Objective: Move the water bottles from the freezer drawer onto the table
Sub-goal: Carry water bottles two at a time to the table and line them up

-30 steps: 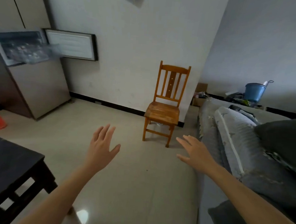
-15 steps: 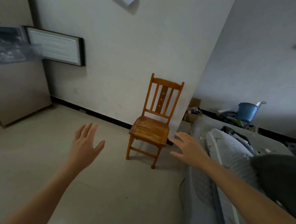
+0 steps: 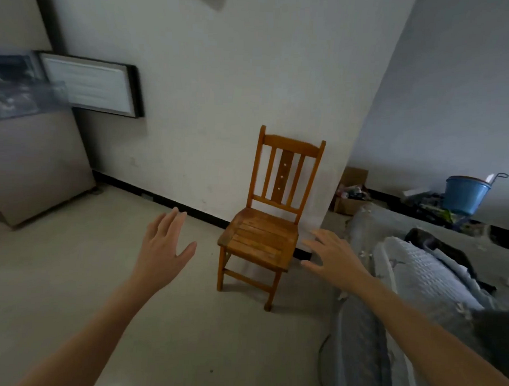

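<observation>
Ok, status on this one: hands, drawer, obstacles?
Open, empty: left hand, right hand. Far left, freezer drawer pulled out, contents blurred. Ahead, wooden chair.

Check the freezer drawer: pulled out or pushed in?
Pulled out: the freezer drawer juts past the fridge front, its door swung open.

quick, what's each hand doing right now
left hand: open, fingers straight, holding nothing
right hand: open, fingers spread, holding nothing

Chair (image 3: 262, 237) against the wall between fridge (image 3: 33, 163) left and bedding (image 3: 425, 278) right.
</observation>
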The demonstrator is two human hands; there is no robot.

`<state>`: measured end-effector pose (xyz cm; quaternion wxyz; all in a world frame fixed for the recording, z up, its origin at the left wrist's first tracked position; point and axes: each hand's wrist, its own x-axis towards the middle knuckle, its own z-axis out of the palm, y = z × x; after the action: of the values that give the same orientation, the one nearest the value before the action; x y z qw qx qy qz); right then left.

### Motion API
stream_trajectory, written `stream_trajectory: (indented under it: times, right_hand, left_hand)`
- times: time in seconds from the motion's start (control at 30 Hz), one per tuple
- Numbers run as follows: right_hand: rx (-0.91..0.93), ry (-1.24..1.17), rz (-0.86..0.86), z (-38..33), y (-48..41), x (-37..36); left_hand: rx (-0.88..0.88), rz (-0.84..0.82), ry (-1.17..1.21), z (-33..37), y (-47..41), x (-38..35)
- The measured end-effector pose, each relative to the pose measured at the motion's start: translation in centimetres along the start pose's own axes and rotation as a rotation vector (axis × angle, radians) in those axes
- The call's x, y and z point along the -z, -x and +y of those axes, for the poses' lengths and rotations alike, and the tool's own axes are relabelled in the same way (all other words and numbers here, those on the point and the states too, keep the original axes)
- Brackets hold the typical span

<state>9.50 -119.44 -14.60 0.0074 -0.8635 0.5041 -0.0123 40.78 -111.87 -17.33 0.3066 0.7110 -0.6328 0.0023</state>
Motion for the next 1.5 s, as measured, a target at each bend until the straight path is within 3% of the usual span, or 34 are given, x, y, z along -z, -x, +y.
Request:
stream_trajectory:
  times: [0.23,0.37,0.53,0.8,1.03,1.5]
  right_hand:
    - [0.214,-0.089,0.090,5.1,-10.1,2.6]
    - [0.341,-0.092,0.096,5.5,-15.3,1.6]
    - [0.478,-0.113,0.068,3.7,-21.3,-0.1]
    - [0.745,-0.087,0.227,-2.8,-33.3,-1.0]
    - [0.845,0.043,0.233,-7.8,-44.7,1.2]
    - [0.841,-0.012,0.208,-12.7,-62.6,-1.3]
  left_hand:
    - [0.108,0.184,-0.074,2.1,-5.5,-1.1]
    - [0.265,0.223,-0.121,1.5,-6.0,-0.9]
    - [0.402,0.254,-0.212,-0.8,-5.3,-0.1]
    - [0.514,0.328,-0.330,-8.1,-8.4,0.8]
    - [0.592,0.434,-0.304,-15.3,-15.3,0.6]
    - [0.604,0.411,-0.290,-24.8,-29.4,-0.1]
